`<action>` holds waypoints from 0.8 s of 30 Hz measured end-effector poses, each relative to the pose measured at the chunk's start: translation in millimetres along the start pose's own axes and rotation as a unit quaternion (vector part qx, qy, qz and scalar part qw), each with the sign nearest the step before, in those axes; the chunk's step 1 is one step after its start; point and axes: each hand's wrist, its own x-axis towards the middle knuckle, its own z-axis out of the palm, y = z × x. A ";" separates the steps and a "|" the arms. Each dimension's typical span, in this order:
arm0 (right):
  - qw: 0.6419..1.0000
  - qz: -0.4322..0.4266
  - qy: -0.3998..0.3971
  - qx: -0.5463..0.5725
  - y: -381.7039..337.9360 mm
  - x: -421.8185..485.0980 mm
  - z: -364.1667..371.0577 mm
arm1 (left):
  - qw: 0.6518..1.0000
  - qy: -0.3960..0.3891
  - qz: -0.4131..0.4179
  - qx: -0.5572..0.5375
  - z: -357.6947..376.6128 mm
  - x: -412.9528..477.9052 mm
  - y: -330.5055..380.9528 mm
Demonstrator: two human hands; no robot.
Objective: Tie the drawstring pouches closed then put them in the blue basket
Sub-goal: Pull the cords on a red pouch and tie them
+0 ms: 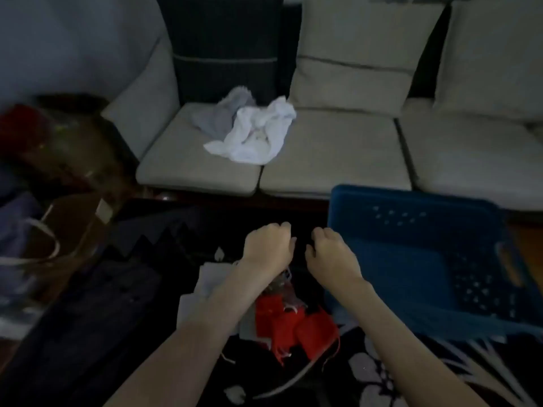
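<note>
Dim rug point(370, 374) before a sofa point(338, 148). Left hand point(269, 245) and right hand point(329, 251) sit close, fingers curled; whether they pinch anything, I cannot tell. Red pouches point(293, 324) lie under the wrists. The basket point(411, 195), just right, looks empty, so most remains.

Left hand point(269, 243): bare, its back and knuckles to the camera.
Right hand point(329, 251): bare, likewise seen from the back.
Left forearm point(205, 318): bare from wrist to frame edge.
Right forearm point(396, 333): bare throughout.
Detail: dim light and blur hide finer marks.
</note>
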 end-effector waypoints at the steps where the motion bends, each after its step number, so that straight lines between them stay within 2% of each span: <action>1: 1.000 -0.013 -0.005 -0.023 -2.9 -1.5 29.5 | 0.999 -0.030 0.001 0.021 25.4 -7.3 -6.0; 3: 0.990 -0.043 0.098 -0.091 -6.6 0.8 62.3 | 0.999 -0.041 -0.005 0.001 79.9 -9.8 -24.3; 5: 0.965 -0.059 0.231 -0.107 -18.1 2.1 86.7 | 0.999 -0.047 0.021 0.007 130.1 -21.8 -39.9; 7: 0.944 -0.075 0.296 -0.129 -33.0 1.5 106.9 | 0.998 -0.023 0.046 -0.027 160.0 -28.1 -48.5; 9: 0.947 -0.102 0.280 -0.122 -41.1 2.8 142.6 | 0.997 0.013 0.070 0.014 177.5 -27.5 -55.5; 12: 0.969 -0.115 0.178 -0.124 -30.2 3.6 206.2 | 0.997 -0.042 0.061 0.033 212.7 -19.1 -77.1; 14: 0.971 -0.122 0.153 -0.138 -13.2 7.8 241.3 | 0.998 -0.038 0.041 0.013 227.5 -19.3 -89.4; 16: 0.971 -0.129 0.148 -0.138 -2.7 7.8 262.4 | 0.999 0.005 0.046 -0.017 238.8 -22.9 -93.2; 19: 0.965 -0.127 0.206 -0.104 4.6 16.1 279.6 | 0.996 0.055 0.063 -0.032 249.2 -20.6 -96.2; 24: 0.953 -0.139 0.222 -0.150 7.0 22.2 286.9 | 0.996 0.073 0.049 -0.020 262.3 -20.2 -94.0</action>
